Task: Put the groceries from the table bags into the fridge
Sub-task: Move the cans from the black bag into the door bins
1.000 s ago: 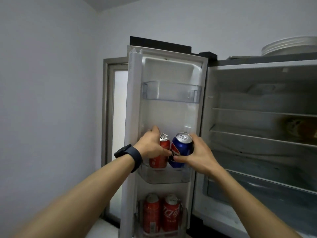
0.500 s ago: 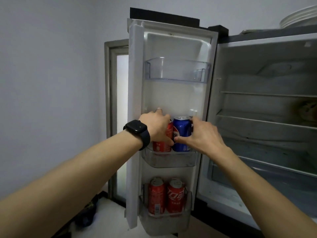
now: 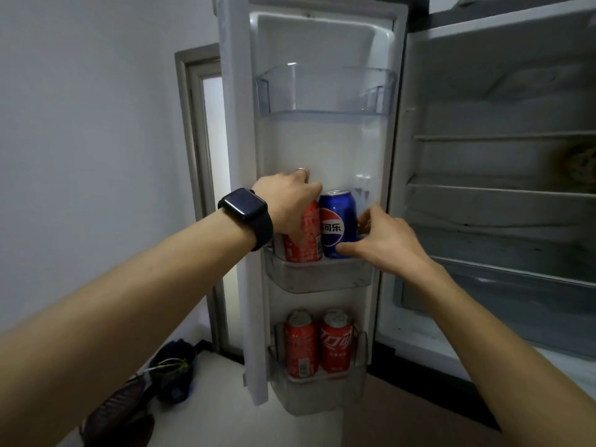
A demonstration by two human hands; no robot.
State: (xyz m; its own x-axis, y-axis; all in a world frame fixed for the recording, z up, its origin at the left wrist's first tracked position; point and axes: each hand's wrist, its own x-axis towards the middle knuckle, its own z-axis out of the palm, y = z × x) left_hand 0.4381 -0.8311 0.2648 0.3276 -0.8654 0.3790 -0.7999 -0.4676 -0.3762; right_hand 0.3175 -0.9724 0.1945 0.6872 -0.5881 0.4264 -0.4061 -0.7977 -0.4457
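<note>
On the door shelf (image 3: 322, 279) the left hand (image 3: 287, 201) grips the red can (image 3: 306, 246), the right hand (image 3: 387, 240) curls its fingers (image 3: 366, 217) round the blue can (image 3: 337, 221) — seat both flat before releasing.

The red can (image 3: 304, 243) has its upper half and lid covered by the left hand (image 3: 287, 201), whose fingertips lie out of sight behind it. The thumb of the right hand (image 3: 387, 243) masks the blue can (image 3: 337, 217) at its lower label corner. Both can bases sit behind the frosted wall of the middle door bin (image 3: 319, 277) (outlines only). The fridge door (image 3: 232, 156) is cut off at the top edge. A brownish item (image 3: 580, 166) at the right edge is blurred and cropped, not identifiable. The dark objects (image 3: 171, 372) on the floor are too blurred to name.
</note>
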